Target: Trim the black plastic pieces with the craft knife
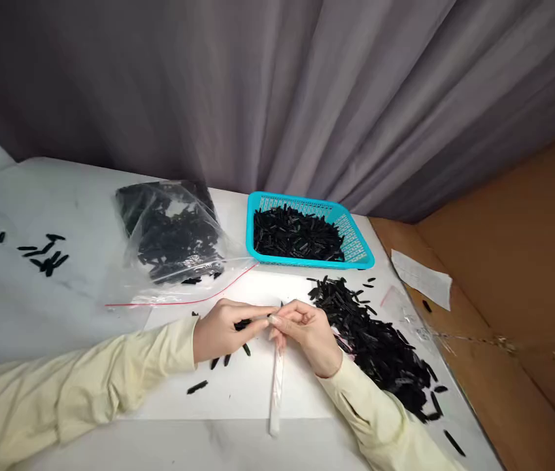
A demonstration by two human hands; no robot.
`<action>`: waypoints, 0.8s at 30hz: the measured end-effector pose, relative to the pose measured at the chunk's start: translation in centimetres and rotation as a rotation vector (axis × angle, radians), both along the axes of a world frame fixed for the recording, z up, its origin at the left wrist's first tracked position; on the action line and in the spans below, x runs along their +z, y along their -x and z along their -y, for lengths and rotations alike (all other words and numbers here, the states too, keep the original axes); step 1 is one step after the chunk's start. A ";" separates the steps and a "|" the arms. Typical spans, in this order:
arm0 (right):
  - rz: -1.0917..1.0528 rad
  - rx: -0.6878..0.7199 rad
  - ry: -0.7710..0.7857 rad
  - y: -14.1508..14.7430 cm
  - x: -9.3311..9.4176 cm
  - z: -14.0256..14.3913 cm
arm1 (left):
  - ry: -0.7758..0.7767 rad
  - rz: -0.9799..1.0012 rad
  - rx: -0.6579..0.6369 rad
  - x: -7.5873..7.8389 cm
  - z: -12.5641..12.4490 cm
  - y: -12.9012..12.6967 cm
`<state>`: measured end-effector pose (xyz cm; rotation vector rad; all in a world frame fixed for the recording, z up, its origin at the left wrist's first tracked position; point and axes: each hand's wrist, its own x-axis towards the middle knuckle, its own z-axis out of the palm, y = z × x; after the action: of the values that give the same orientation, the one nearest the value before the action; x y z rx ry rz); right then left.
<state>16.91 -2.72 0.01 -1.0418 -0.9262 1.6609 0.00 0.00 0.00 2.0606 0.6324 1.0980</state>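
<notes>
My left hand [231, 328] is closed in a pinch, thumb and fingertips together on a small black strip [270, 316], mostly hidden by the fingers. Against it, my right hand [309, 333] is also closed, its fingertips meeting the left ones. A slender white stick-like tool [276, 399] runs down from the right hand's fingers, with a dark tip showing above them; its exact kind is unclear. Beneath both hands lies a white sheet [159, 399]. Several loose black strips [197, 387] are scattered on it, some partly covered by my left hand.
A blue plastic basket [306, 263] full of black strips stands at the back. Left of it lies a clear zip bag [174, 242] holding more. A large heap of strips [380, 347] spreads to the right. A paper slip [421, 278] lies near the brown panel [512, 261].
</notes>
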 end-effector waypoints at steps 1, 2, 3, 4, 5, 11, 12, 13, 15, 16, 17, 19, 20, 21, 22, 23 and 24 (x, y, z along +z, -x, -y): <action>-0.020 0.010 0.005 -0.1 -0.1 0.0 | 0.006 -0.001 -0.002 0.1 0.0 0.0; -0.040 0.019 0.009 -0.2 -0.1 0.0 | 0.014 -0.004 -0.001 0.1 0.1 0.0; -0.060 0.029 0.012 -0.4 -0.1 0.0 | 0.025 -0.008 0.002 0.2 0.1 0.0; -0.081 0.039 0.014 -0.5 -0.1 0.0 | 0.039 -0.013 0.009 0.2 0.1 0.0; -0.106 0.048 0.015 -0.6 -0.1 0.0 | 0.056 -0.021 0.021 0.1 0.1 0.1; -0.198 0.105 0.012 -1.1 -0.1 0.1 | 0.139 -0.071 0.069 -0.2 0.1 0.3; -0.208 0.111 0.008 -1.2 -0.1 0.1 | 0.146 -0.080 0.073 -0.2 0.1 0.4; -0.214 0.116 0.006 -1.3 -0.1 0.1 | 0.154 -0.089 0.076 -0.2 0.0 0.4; -0.215 0.120 0.007 -1.3 -0.1 0.1 | 0.169 -0.101 0.077 -0.2 0.0 0.4; -0.211 0.120 0.009 -1.3 0.0 0.1 | 0.174 -0.103 0.078 -0.2 0.0 0.4; -0.208 0.118 0.012 -1.3 0.0 0.2 | 0.177 -0.105 0.080 -0.2 0.0 0.4; -0.209 0.115 0.015 -1.3 0.1 0.2 | 0.185 -0.112 0.083 -0.1 0.0 0.4; -0.210 0.113 0.016 -1.2 0.1 0.3 | 0.190 -0.116 0.084 -0.1 0.0 0.4; -0.210 0.113 0.017 -1.2 0.2 0.3 | 0.196 -0.119 0.083 -0.1 0.0 0.4; -0.209 0.111 0.018 -1.1 0.2 0.2 | 0.202 -0.121 0.081 -0.2 0.1 0.4; -0.207 0.110 0.019 -1.1 0.2 0.2 | 0.205 -0.120 0.079 -0.2 0.1 0.4; -0.205 0.108 0.020 -1.0 0.3 0.2 | 0.207 -0.118 0.078 -0.2 0.1 0.4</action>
<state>17.95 -2.93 0.27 -0.8289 -0.8443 1.8319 -0.37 -0.07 -0.17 1.9453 0.8549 0.9170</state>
